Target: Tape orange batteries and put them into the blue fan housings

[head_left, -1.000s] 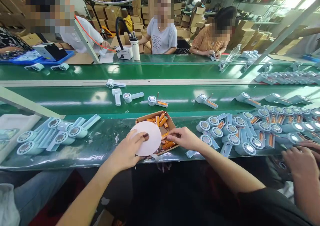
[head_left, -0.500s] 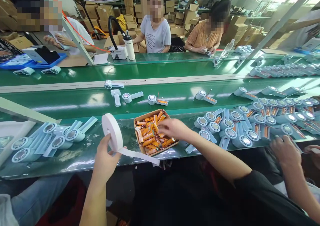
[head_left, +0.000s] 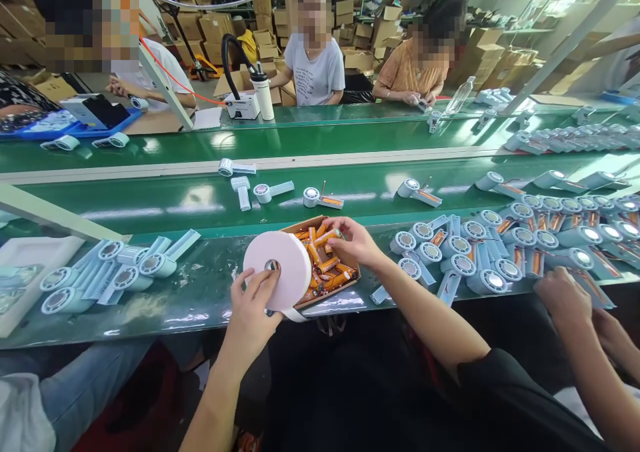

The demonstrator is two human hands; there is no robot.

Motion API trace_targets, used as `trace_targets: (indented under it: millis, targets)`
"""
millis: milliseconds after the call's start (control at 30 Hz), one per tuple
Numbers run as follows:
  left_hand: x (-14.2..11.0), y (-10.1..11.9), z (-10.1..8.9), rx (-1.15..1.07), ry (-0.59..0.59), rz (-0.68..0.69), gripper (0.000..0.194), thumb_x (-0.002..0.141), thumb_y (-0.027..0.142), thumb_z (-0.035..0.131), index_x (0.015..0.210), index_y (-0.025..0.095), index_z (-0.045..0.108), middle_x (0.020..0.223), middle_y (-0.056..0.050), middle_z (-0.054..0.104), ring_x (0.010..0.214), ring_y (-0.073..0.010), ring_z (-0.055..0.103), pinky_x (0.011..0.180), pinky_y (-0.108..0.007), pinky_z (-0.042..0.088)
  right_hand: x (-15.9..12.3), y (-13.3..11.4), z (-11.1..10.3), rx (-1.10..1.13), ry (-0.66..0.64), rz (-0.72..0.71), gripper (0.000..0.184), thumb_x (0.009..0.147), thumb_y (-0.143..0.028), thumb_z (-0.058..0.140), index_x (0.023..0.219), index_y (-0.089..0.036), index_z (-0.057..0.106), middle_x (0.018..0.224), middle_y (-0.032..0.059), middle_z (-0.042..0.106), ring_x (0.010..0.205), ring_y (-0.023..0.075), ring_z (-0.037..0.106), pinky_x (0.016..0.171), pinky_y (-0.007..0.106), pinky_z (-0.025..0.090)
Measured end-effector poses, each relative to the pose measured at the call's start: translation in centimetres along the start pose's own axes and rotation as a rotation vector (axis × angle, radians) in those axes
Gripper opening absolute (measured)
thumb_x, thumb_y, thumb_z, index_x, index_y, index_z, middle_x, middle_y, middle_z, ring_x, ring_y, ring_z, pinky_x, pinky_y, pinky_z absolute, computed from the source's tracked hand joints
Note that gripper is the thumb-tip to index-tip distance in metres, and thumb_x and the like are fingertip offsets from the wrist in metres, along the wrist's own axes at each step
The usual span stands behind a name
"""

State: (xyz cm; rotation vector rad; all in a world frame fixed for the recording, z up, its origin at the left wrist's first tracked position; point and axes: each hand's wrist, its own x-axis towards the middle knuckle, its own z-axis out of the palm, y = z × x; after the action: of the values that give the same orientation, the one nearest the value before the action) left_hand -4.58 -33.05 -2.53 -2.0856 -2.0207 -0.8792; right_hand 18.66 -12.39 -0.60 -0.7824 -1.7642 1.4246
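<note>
My left hand (head_left: 253, 315) holds a wide roll of white tape (head_left: 290, 269), its fingers at the core hole and its flat side facing me. A short loose end of tape hangs below the roll. Behind it, partly hidden, stands a small cardboard box (head_left: 334, 297) full of orange batteries with thin wires. Over the box's far right corner, my right hand (head_left: 356, 240) pinches one orange battery (head_left: 326, 237) between thumb and fingers. Pale blue handheld fan bodies (head_left: 155, 264) lie in a pile left of the roll.
Many more fan bodies (head_left: 457, 245) crowd the bench to the right, some with orange batteries inside. Beyond runs a green conveyor belt (head_left: 200, 205) carrying several fans. A co-worker's hand (head_left: 565, 295) is close at right. Other people sit across the line.
My left hand has moved right and turned the tape roll flat side toward me, over the box's left part. My right hand has risen slightly with a battery in its fingers.
</note>
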Motion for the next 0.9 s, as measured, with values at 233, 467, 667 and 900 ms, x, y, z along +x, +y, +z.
trace_targets:
  millis: [233,467,667,900]
  targets:
    - [1.3,1.5,-1.5,0.201,-0.005,0.233,0.069,0.085,0.000,0.060,0.149,0.026,0.063,0.131,-0.008,0.073,0.136,-0.0367,0.045,0.112,-0.050,0.049,-2.3,-5.8,-0.7,-0.025,-0.160,0.137,0.045,0.073,-0.044,0.089,0.107,-0.017,0.077,0.066,-0.0058,0.058,0.062,0.0129,0.052,0.063,0.028,0.043]
    - [2.1,1.6,-2.1,0.254,-0.017,0.296,0.076,0.087,0.000,0.061,0.156,0.033,0.058,0.132,-0.003,0.075,0.126,-0.0330,0.049,0.105,-0.042,0.051,-2.2,-4.6,-0.5,0.064,-0.114,0.206,0.047,0.071,-0.046,0.089,0.104,-0.015,0.080,0.065,-0.0051,0.059,0.060,0.0124,0.053,0.057,0.027,0.046]
    - [1.8,4.6,0.8,0.260,0.093,0.106,0.064,0.089,0.020,0.072,0.152,0.025,0.061,0.119,-0.013,0.072,0.118,-0.0373,0.053,0.122,-0.070,0.032,-5.2,-1.3,5.9,0.595,0.463,0.124,0.061,0.073,-0.056,0.089,0.119,-0.026,0.062,0.110,0.0058,0.079,0.105,0.0255,0.076,0.093,0.039,0.064]
    - [-0.5,6.9,2.6,0.037,-0.109,0.162,0.065,0.082,0.020,0.078,0.146,0.024,0.065,0.113,-0.012,0.072,0.110,-0.0332,0.058,0.113,-0.058,0.045,-2.4,-2.0,-3.6,0.553,0.706,-0.082,0.044,0.078,-0.037,0.086,0.110,-0.028,0.057,0.107,0.0032,0.077,0.104,0.0180,0.075,0.095,0.031,0.063]
